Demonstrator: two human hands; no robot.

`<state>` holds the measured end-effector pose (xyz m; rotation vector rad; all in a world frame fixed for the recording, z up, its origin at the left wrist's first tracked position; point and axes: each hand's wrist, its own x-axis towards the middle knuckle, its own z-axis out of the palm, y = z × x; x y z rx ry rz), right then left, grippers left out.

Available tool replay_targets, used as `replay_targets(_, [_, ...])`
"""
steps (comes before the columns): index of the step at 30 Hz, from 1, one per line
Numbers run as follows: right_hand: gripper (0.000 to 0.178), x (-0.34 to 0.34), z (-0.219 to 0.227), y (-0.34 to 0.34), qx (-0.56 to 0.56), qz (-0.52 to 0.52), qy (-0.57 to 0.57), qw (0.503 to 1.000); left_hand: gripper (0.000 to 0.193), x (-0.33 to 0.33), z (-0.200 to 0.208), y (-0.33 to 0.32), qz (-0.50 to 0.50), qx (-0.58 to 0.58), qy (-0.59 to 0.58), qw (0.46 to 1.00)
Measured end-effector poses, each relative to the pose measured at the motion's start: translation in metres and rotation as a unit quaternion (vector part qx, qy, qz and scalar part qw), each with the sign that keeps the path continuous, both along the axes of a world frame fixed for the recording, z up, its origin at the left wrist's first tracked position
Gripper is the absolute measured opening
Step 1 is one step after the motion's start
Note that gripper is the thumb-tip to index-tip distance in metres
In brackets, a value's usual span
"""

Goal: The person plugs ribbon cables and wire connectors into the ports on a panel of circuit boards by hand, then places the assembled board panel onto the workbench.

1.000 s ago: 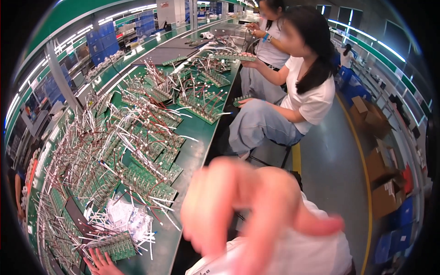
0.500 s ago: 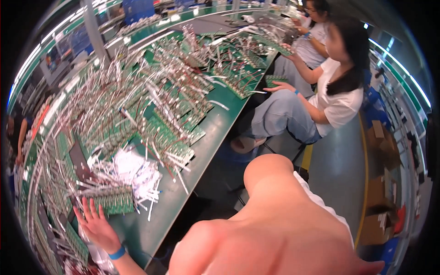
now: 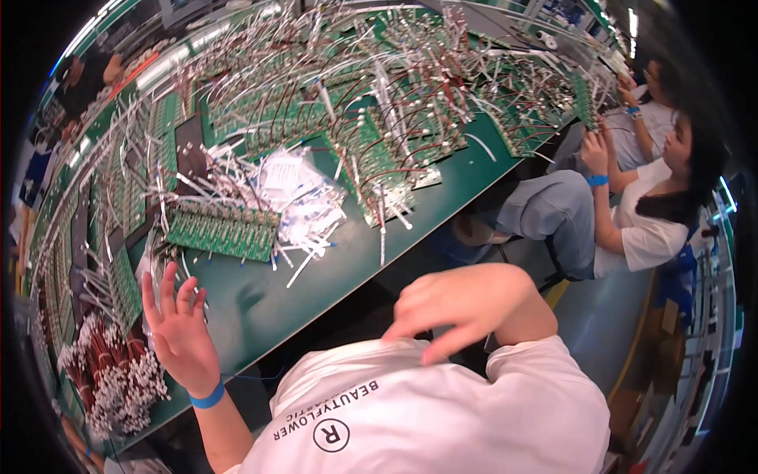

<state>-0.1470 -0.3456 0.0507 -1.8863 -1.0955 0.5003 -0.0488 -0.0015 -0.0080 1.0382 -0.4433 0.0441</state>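
Note:
My left hand (image 3: 181, 332) is raised with the palm showing and the fingers apart, holding nothing. It is over the near left side of the green table, just short of a green circuit board (image 3: 221, 229) with rows of small parts and white leads behind it. My right hand (image 3: 462, 304) hangs in front of my white shirt, thumb and fingers apart and nothing in it. Beyond the circuit board lies a pile of white strips and clear plastic (image 3: 296, 193). Bundled red wires with white connectors (image 3: 114, 379) rest beside my left forearm.
Many wired circuit boards (image 3: 375, 158) cover the far part of the green table (image 3: 292, 304). More boards stand in rows along the left (image 3: 122, 284). At the right, a seated co-worker (image 3: 639, 205) holds a board (image 3: 583, 101); another person sits beyond.
The view has shifted, and the table things now appear higher and further right. My right arm has drawn back from close before the camera to my shirt. The nearer co-worker has lifted a board.

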Motion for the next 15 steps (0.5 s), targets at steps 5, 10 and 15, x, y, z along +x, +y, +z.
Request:
replay_targets(5, [0.016, -0.008, -0.031, -0.047, -0.001, -0.384, 0.254, 0.888, 0.071, -0.014, -0.005, 0.008, 0.027, -0.043, 0.066, 0.997])
replay_targets(10, [0.023, 0.029, -0.092, -0.053, -0.142, -0.617, -0.076, 0.770, 0.057, -0.008, -0.012, -0.014, -0.009, -0.035, 0.193, 0.981])
replay_targets(15, [0.029, 0.059, -0.121, -0.031, -0.204, -0.654, -0.237, 0.689, 0.046, 0.004, -0.007, -0.081, -0.219, 0.056, 0.280, 0.933])
